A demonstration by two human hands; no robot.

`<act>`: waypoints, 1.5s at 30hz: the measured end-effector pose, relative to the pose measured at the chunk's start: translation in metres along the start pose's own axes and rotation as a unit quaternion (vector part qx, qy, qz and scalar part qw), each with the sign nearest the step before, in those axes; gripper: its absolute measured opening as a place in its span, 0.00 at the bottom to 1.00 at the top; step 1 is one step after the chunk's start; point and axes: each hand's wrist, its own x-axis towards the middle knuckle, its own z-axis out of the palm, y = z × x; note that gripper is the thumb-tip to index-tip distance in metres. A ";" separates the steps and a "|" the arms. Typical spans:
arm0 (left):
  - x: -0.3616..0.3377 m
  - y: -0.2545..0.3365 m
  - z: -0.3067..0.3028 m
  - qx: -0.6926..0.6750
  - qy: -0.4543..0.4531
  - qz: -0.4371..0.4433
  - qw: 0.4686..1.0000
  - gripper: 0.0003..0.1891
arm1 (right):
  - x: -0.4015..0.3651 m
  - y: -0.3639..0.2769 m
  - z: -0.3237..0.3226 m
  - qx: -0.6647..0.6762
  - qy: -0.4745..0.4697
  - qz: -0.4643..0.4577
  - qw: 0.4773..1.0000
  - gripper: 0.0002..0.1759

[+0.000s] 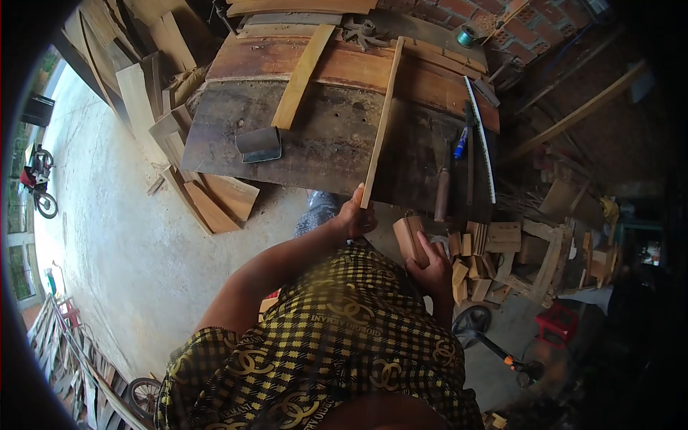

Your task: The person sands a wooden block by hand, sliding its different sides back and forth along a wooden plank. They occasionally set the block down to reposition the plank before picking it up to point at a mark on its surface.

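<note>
My left hand is closed on the near end of a long, thin wooden strip, which lies across the workbench and points away from me. Lower and to the right, my right hand grips a reddish-brown wooden block beside the bench's front edge. A yellowish board rests on the bench left of the strip. Near that board's close end sits a curled dark sheet, perhaps sandpaper. To the strip's right are a chisel-like tool, a blue marker and a pale toothed strip.
Planks lean at the left of the bench, with offcuts on the floor below. Wood blocks are piled to the right, near a red stool. A spool stands at the bench's back, by a brick wall.
</note>
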 end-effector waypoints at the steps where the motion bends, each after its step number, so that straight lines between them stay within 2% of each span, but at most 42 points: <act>1: 0.001 -0.001 -0.004 0.000 0.000 -0.002 1.000 0.25 | 0.000 0.001 0.000 0.002 0.004 -0.004 1.000 0.41; 7: -0.004 -0.004 -0.009 -0.009 -0.045 -0.010 0.999 0.24 | 0.001 -0.005 -0.002 -0.001 -0.002 0.006 1.000 0.40; 9: -0.006 -0.005 -0.007 -0.001 -0.031 0.025 0.999 0.24 | 0.001 -0.005 -0.002 -0.002 -0.004 0.003 1.000 0.40; 13: -0.006 -0.004 -0.009 0.010 -0.059 0.021 0.998 0.23 | 0.004 -0.006 -0.002 -0.010 -0.003 -0.002 1.000 0.40; 19: -0.012 -0.003 -0.001 0.015 -0.031 0.019 0.999 0.22 | 0.006 -0.006 0.000 -0.020 -0.001 -0.007 1.000 0.40; 21: -0.013 -0.004 0.003 0.023 0.004 0.042 0.999 0.23 | 0.007 -0.007 0.000 -0.028 -0.004 -0.006 1.000 0.40; 25: -0.005 -0.003 -0.003 0.012 -0.026 0.030 0.999 0.24 | 0.009 -0.004 0.001 -0.031 -0.005 -0.009 0.999 0.40; 30: -0.004 -0.006 -0.007 0.019 -0.021 0.039 0.999 0.27 | 0.011 0.000 0.003 -0.039 0.004 -0.029 0.999 0.40; 37: -0.006 -0.006 -0.005 0.050 -0.020 0.034 0.998 0.25 | 0.010 0.008 0.009 -0.033 -0.023 -0.009 0.999 0.40; 40: -0.005 -0.006 -0.002 0.058 -0.011 0.032 0.998 0.25 | 0.009 0.014 0.013 -0.032 -0.016 -0.016 0.999 0.40; 42: -0.004 -0.006 0.000 0.017 0.013 0.031 0.999 0.28 | 0.010 0.014 0.014 -0.031 -0.009 -0.027 0.999 0.40; 45: -0.003 -0.009 0.001 0.045 0.010 0.023 0.999 0.28 | 0.007 0.009 0.012 -0.032 -0.021 -0.008 0.999 0.40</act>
